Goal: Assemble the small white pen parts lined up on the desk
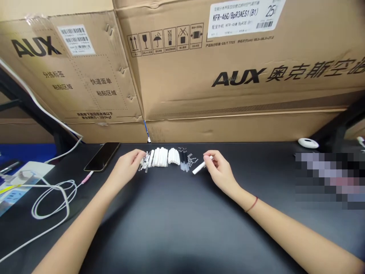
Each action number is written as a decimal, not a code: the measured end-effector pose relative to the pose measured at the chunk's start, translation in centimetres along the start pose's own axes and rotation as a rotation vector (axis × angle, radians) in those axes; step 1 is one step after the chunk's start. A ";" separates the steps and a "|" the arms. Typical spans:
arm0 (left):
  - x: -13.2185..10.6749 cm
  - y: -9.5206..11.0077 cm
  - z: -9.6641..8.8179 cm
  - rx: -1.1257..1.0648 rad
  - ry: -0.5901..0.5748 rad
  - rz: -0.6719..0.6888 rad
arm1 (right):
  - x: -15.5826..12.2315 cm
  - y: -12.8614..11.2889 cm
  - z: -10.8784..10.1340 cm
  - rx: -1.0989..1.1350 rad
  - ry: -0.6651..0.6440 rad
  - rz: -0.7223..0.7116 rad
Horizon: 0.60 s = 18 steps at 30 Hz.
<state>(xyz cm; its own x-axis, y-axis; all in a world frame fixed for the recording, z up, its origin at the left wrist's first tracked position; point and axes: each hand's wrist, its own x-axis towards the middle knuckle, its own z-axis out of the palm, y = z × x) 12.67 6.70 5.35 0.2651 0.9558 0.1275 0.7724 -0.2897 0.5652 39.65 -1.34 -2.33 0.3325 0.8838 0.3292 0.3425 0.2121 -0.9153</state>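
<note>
A row of white pen barrels (161, 156) lies across the far edge of the black desk (176, 224), with black pen refills (183, 160) to their right. My left hand (128, 166) is at the left end of the row, its fingertips among transparent pen parts (145, 163). I cannot tell whether it grips one. My right hand (219, 167) pinches a white pen barrel (199, 168) tilted across the desk, close to a small heap of tiny grey pen parts (191, 160). A thin red cord circles my right wrist.
A black smartphone (102, 156) lies left of my left hand, and a looped white cable (51, 201) runs beside a power strip (25, 177). Large cardboard AUX boxes (228, 57) stand along the desk's far edge. A white round object (308, 143) sits far right beside a blurred patch.
</note>
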 end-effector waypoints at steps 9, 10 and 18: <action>0.9 -2.2 1.3 0.340 -0.187 0.051 | 0.1 0.0 -0.1 0.025 -0.012 0.064; 0.9 -2.4 1.6 0.349 -0.194 0.056 | 0.1 0.0 -0.1 0.029 -0.011 0.074; 0.9 -2.4 1.4 0.390 -0.216 0.102 | 0.3 0.3 -0.2 0.009 0.000 0.119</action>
<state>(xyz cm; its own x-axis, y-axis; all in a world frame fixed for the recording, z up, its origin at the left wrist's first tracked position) 11.86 8.17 2.92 0.4336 0.9006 -0.0296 0.8847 -0.4192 0.2037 39.98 -1.06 -2.44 0.3700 0.9030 0.2184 0.2928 0.1098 -0.9498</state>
